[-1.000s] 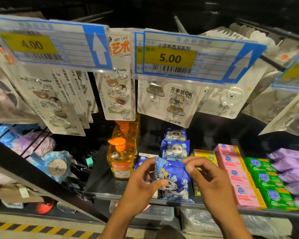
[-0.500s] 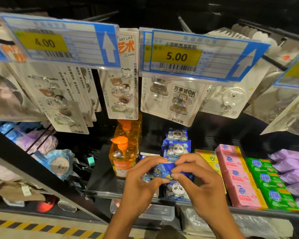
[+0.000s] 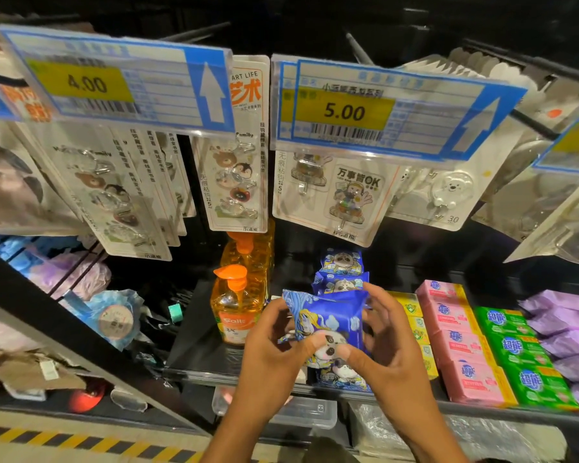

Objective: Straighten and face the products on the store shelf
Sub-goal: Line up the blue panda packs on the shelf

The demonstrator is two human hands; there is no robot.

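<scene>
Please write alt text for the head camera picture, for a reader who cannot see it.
A left hand and a right hand together hold a blue panda-print packet above the front of a store shelf. Behind it sit similar packets, orange pump bottles to its left, pink boxes further right, price tags hanging above.

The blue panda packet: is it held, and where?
Yes: the blue panda packet is gripped by the left hand at its left edge, the right hand at its right.
</scene>
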